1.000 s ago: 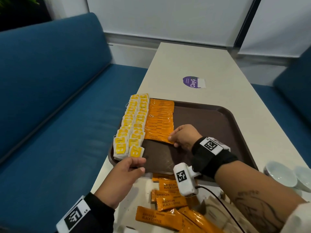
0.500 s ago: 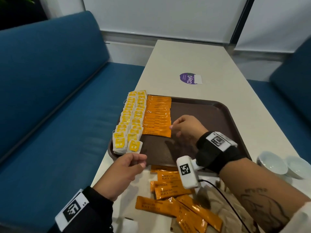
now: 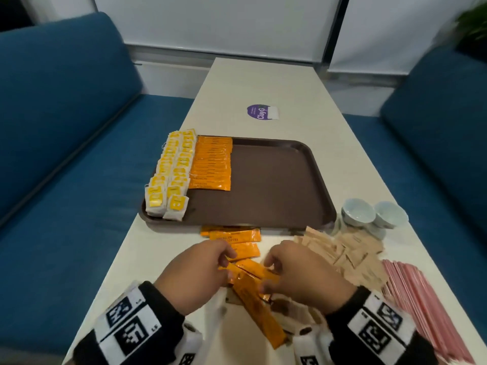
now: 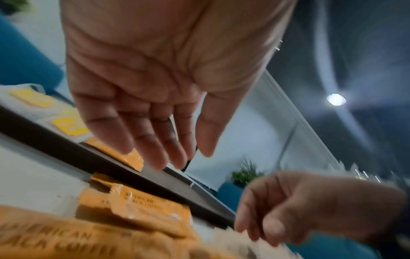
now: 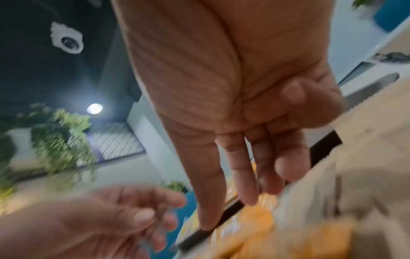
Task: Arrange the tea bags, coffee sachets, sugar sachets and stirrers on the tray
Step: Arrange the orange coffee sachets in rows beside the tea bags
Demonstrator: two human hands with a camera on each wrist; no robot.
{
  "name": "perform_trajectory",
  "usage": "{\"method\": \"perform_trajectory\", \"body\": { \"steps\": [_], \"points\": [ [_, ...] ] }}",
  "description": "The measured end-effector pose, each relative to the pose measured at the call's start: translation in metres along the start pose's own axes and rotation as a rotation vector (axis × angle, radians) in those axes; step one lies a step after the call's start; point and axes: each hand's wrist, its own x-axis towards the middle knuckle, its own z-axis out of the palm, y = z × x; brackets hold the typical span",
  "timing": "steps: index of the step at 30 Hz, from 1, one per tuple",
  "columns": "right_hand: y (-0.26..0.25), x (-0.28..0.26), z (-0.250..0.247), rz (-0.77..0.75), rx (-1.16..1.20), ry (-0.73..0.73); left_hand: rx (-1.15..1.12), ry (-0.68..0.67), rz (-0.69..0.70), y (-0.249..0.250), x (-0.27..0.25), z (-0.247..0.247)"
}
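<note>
The brown tray [image 3: 276, 185] holds two columns of yellow tea bags [image 3: 174, 175] along its left edge and a neat column of orange coffee sachets [image 3: 212, 164] beside them. Loose coffee sachets [image 3: 237, 236] lie on the table in front of the tray. Both hands hover over this pile: my left hand [image 3: 200, 272] and my right hand [image 3: 297, 272], fingers pointing down at the sachets. In the left wrist view the left hand [image 4: 168, 140] is spread and holds nothing. In the right wrist view the right hand's fingers [image 5: 244, 166] are straight, with blurred sachets [image 5: 244, 227] under them.
Brown sugar sachets [image 3: 353, 256] are heaped to the right of my hands, with pink stirrers [image 3: 421, 304] beyond them. Two pale cups [image 3: 358, 213] stand by the tray's near right corner. A purple sticker [image 3: 261, 112] lies farther up the table. Blue sofas flank both sides.
My right hand left the coffee column on the tray and my left hand left the tray's front rim. Both came back to the loose coffee sachets in front of the tray.
</note>
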Motion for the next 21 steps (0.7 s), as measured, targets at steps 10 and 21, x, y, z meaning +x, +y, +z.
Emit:
{"method": "perform_trajectory", "body": {
  "steps": [10, 21],
  "points": [
    [-0.031, 0.003, 0.031, -0.006, -0.153, 0.072, 0.496, 0.056, -0.069, -0.007, 0.000, 0.014],
    [-0.026, 0.009, 0.036, -0.029, -0.106, 0.021, 0.656, -0.031, -0.115, -0.013, 0.001, 0.017]
  ]
}}
